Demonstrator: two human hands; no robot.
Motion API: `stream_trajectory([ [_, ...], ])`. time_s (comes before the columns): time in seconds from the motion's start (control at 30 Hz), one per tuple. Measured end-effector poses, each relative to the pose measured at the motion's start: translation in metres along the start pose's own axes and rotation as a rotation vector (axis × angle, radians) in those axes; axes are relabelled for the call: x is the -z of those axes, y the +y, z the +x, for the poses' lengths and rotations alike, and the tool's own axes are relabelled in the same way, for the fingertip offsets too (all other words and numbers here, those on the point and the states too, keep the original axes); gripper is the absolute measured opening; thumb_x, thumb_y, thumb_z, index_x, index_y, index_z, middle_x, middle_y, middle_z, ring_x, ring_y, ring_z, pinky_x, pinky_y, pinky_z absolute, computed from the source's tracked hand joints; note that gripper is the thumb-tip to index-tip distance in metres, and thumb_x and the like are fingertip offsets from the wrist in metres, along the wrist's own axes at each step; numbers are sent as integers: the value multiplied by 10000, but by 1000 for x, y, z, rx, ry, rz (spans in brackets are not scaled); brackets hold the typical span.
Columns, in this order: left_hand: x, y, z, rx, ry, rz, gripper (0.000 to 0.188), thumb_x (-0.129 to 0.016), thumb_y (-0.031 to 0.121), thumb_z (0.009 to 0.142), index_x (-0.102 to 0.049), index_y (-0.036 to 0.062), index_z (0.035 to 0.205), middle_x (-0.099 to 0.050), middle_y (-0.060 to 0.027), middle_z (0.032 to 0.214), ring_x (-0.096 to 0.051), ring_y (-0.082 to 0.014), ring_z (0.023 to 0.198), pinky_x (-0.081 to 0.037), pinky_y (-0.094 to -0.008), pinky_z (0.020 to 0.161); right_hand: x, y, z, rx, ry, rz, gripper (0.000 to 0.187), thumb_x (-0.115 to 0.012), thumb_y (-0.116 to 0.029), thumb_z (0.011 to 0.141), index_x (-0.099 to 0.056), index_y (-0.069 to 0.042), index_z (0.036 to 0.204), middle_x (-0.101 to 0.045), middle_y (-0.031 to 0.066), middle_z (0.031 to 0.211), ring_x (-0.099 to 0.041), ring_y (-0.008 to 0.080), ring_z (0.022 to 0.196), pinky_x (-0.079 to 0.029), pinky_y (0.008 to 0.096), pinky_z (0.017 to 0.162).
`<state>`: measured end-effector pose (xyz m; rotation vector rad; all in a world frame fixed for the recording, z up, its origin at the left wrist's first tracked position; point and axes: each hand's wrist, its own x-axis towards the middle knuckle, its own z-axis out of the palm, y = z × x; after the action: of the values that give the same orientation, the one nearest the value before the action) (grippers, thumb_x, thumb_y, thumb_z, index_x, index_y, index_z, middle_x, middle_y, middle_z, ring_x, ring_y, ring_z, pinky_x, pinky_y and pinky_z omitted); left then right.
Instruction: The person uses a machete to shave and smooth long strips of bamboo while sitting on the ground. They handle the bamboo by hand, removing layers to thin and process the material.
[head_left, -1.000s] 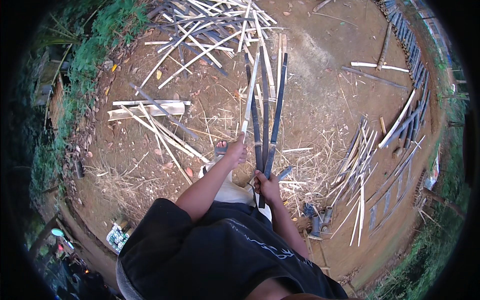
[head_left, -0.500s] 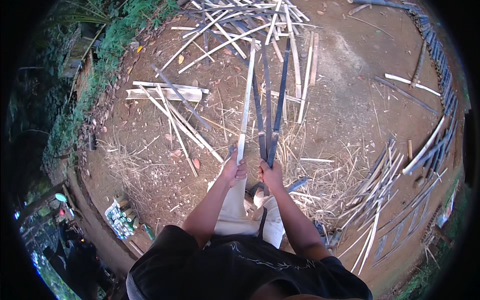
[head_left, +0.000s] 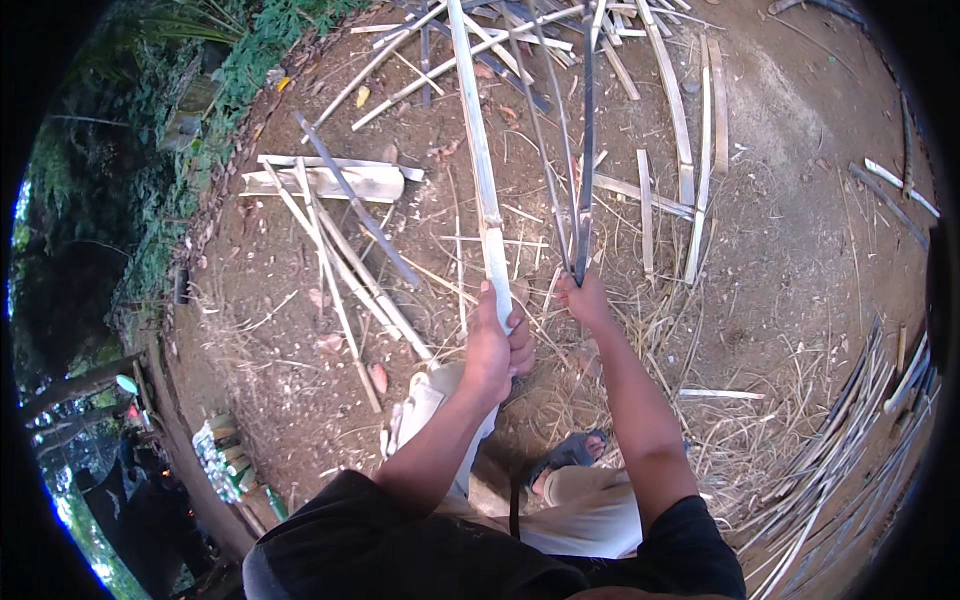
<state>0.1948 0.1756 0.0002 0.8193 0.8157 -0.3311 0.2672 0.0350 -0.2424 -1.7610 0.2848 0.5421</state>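
Where the forearms come up past the pale trousers (head_left: pixel 590 520), a foot in a dark sandal (head_left: pixel 568 455) shows between them, on brown earth strewn with shavings. The left hand (head_left: pixel 493 345) is closed around the lower part of a long pale strip (head_left: pixel 482 160), its thumb laid along it. Near it, the right hand (head_left: pixel 585 298) grips the near ends of a few dark strips (head_left: pixel 587 130), which fan slightly apart; the pale strip and the dark ones all point away from the body. To the right, a short pale stick (head_left: pixel 720 394) lies on the ground, with a loose bundle of narrow strips (head_left: pixel 835 450) beyond it. On the left, a dark slat (head_left: pixel 356 201) lies across a wide, curved pale piece (head_left: pixel 325 183), several light strips (head_left: pixel 380 287) beside it. Farther off, a tangled heap (head_left: pixel 555 43) spreads at the upper edge, and green plants (head_left: pixel 250 65) line the upper left.
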Motion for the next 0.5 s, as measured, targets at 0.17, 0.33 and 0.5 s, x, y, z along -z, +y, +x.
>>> stream_trajectory([
  [0.17, 37, -18, -33, 142, -243, -113, 544, -268, 615, 998, -361, 143, 743, -188, 65, 520, -144, -78, 389, -144, -256, 355, -15, 71, 14, 80, 5, -570, 342, -541, -233, 901, -600, 70, 1049, -647, 318, 920, -629, 485, 886, -503, 526, 816],
  [0.33, 44, -12, -40, 340, -380, -245, 510, -345, 575, 995, -399, 153, 713, -219, 65, 504, -135, -44, 373, -162, -205, 327, -10, 131, -8, 120, 322, -385, 344, -585, -306, 923, -597, 36, 958, -638, 261, 775, -639, 424, 737, -486, 480, 669],
  [0.5, 58, -29, -38, 441, -446, -331, 481, -362, 540, 997, -389, 142, 729, -209, 61, 550, -216, -64, 412, -189, -217, 342, -9, 140, -48, 95, 318, -273, 343, -594, -333, 944, -588, 9, 967, -633, 180, 723, -642, 310, 621, -490, 427, 606],
])
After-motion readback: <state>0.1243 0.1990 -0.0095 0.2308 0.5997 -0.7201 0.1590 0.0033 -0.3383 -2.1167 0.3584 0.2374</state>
